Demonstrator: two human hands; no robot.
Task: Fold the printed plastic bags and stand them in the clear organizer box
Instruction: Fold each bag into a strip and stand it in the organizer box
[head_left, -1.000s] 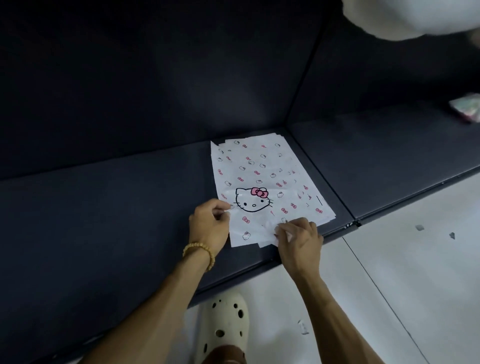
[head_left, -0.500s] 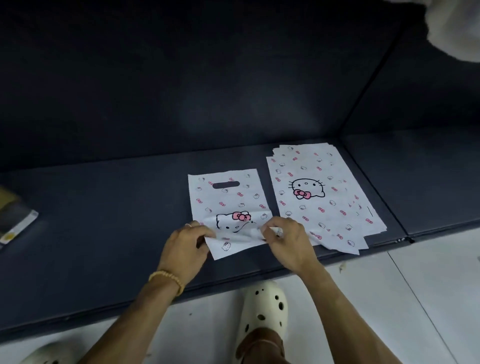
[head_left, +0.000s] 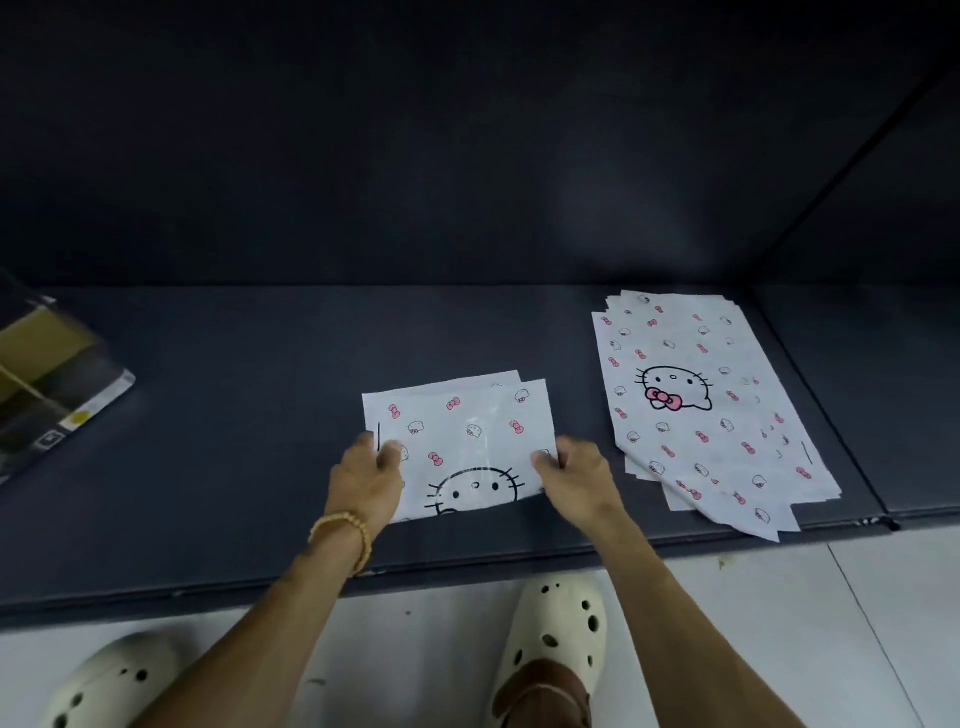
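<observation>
A white plastic bag (head_left: 460, 439) printed with cat faces and pink bows lies folded in half on the dark shelf (head_left: 234, 415), its top layer reaching to the far edge. My left hand (head_left: 366, 478) pinches its left edge and my right hand (head_left: 574, 475) pinches its right edge. To the right lies a flat stack of several unfolded printed bags (head_left: 701, 405), untouched. The clear organizer box (head_left: 47, 379) shows partly at the left edge, holding brown card dividers.
The shelf's front edge (head_left: 467, 566) runs just below my wrists. A vertical shelf joint (head_left: 831, 415) lies right of the stack. Pale floor tiles and my two cream clogs (head_left: 550, 639) are below.
A bag taken from the stack was laid out to its left, and its near half has been folded up over the far half. The view has shifted left, bringing the organizer box into sight.
</observation>
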